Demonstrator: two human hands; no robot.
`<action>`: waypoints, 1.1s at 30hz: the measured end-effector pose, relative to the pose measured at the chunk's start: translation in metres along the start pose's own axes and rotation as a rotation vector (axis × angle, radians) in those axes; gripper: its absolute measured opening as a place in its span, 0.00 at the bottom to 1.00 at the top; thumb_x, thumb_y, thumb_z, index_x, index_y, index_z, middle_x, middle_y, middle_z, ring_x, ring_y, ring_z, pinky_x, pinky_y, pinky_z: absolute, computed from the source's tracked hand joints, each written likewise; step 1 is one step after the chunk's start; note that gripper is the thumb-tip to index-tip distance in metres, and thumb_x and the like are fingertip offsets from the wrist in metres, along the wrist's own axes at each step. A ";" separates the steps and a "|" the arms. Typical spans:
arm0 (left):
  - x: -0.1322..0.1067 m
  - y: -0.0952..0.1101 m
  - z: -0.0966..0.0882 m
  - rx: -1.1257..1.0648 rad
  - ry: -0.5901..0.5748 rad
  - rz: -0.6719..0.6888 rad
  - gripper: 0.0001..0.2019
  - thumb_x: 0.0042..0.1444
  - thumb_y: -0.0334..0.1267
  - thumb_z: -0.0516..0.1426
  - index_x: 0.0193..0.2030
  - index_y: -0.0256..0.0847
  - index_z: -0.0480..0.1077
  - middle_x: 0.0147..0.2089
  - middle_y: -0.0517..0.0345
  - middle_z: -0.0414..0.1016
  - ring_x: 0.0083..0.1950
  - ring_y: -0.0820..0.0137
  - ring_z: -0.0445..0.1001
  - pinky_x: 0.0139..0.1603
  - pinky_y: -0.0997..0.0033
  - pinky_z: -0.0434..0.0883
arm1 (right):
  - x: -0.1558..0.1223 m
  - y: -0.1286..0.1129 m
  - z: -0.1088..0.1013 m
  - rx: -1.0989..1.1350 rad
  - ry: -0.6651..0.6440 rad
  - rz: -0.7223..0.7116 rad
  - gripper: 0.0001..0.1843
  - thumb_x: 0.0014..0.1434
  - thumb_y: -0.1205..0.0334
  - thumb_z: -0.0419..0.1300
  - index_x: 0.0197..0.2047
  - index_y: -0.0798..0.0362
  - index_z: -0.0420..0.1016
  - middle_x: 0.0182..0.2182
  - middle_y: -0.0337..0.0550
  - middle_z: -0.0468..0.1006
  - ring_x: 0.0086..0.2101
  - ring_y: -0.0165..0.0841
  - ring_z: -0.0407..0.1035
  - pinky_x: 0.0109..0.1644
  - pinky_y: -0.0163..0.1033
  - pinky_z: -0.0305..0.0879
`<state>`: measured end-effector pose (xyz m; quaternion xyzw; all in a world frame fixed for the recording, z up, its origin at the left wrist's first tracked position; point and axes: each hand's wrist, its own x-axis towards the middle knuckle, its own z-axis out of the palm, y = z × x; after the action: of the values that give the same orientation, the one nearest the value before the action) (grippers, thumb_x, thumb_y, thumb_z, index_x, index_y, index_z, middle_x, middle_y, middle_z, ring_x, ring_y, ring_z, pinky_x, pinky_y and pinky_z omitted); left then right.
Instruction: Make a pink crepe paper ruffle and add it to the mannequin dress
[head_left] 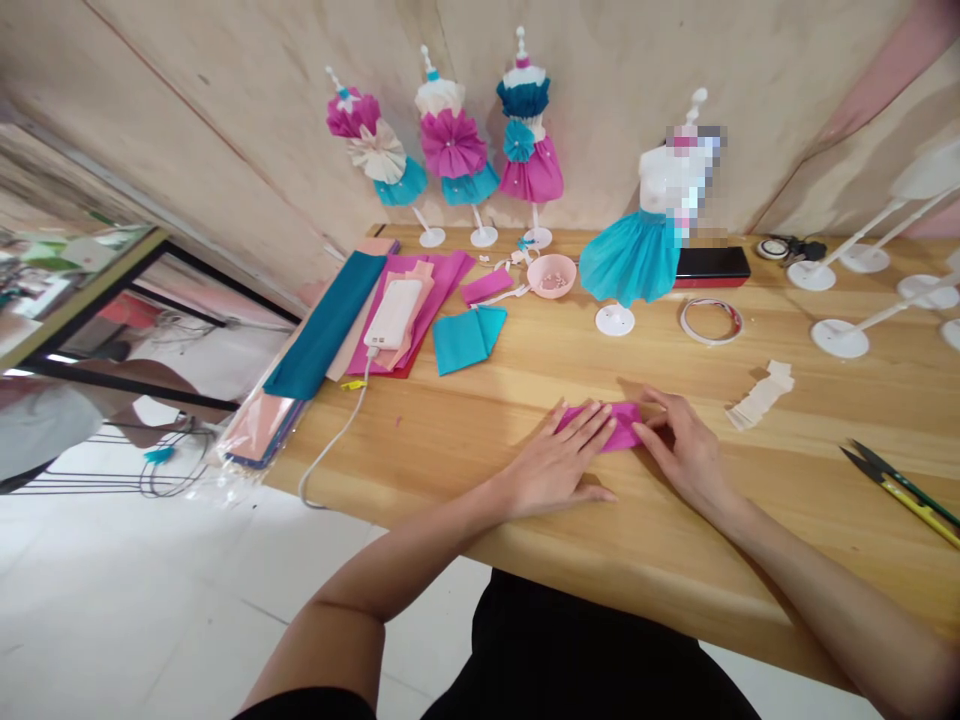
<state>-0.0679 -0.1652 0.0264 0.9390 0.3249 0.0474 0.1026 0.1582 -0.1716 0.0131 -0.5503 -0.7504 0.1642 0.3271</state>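
Note:
A small folded piece of magenta crepe paper (600,425) lies flat on the wooden table (465,440), near the front edge. My left hand (559,460) presses on its left part, fingers spread over the folds. My right hand (686,450) rests at its right end, with the fingertips on the paper's edge. No other object touches either hand. Part of the paper is hidden under my fingers.
Paper dresses stand on white mannequin stands (525,130) along the back. Sheets of teal and pink paper (322,325), a white power bank (394,313), a pink bowl (551,275), a tape roll (711,320) and green-yellow snips (900,490) lie about.

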 end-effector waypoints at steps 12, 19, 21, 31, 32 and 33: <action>0.000 0.000 0.002 -0.016 0.029 -0.021 0.48 0.55 0.68 0.43 0.72 0.34 0.38 0.73 0.39 0.40 0.75 0.56 0.33 0.72 0.49 0.34 | -0.007 0.009 -0.019 -0.349 -0.292 -0.537 0.22 0.65 0.71 0.47 0.59 0.49 0.68 0.55 0.48 0.74 0.56 0.40 0.66 0.66 0.59 0.48; 0.008 -0.001 -0.013 -0.288 0.045 -0.077 0.25 0.66 0.47 0.45 0.68 0.43 0.54 0.68 0.50 0.60 0.71 0.63 0.55 0.71 0.53 0.46 | -0.001 -0.005 -0.017 -0.058 -0.085 -0.278 0.11 0.65 0.60 0.51 0.45 0.49 0.73 0.41 0.45 0.79 0.43 0.38 0.72 0.55 0.52 0.63; 0.018 0.001 -0.026 -0.566 -0.038 -0.108 0.20 0.66 0.43 0.45 0.61 0.47 0.65 0.59 0.55 0.72 0.62 0.62 0.68 0.65 0.56 0.59 | -0.003 -0.011 -0.025 0.163 -0.072 -0.081 0.11 0.65 0.56 0.51 0.44 0.49 0.72 0.39 0.46 0.78 0.41 0.38 0.72 0.49 0.48 0.67; 0.069 0.041 -0.015 -1.937 -0.114 -0.531 0.23 0.54 0.46 0.62 0.54 0.37 0.70 0.52 0.46 0.75 0.46 0.69 0.76 0.49 0.70 0.71 | -0.002 0.009 -0.048 0.938 -0.041 0.484 0.17 0.56 0.46 0.62 0.32 0.53 0.68 0.26 0.37 0.70 0.26 0.30 0.64 0.31 0.38 0.63; 0.072 0.041 -0.012 -1.946 -0.126 -0.535 0.23 0.54 0.46 0.62 0.54 0.37 0.71 0.52 0.46 0.75 0.45 0.69 0.76 0.48 0.71 0.70 | -0.002 0.011 -0.049 0.911 -0.041 0.483 0.17 0.56 0.47 0.62 0.32 0.53 0.68 0.25 0.36 0.70 0.26 0.30 0.63 0.31 0.37 0.62; 0.074 0.039 -0.009 -1.941 -0.141 -0.535 0.23 0.54 0.47 0.62 0.53 0.37 0.71 0.51 0.46 0.75 0.44 0.70 0.76 0.47 0.71 0.70 | -0.002 0.013 -0.051 0.876 -0.046 0.477 0.17 0.55 0.47 0.62 0.32 0.54 0.69 0.25 0.36 0.70 0.26 0.30 0.63 0.31 0.37 0.62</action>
<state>0.0122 -0.1483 0.0454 0.3462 0.3391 0.2111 0.8489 0.2020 -0.1749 0.0415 -0.5138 -0.4714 0.5462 0.4642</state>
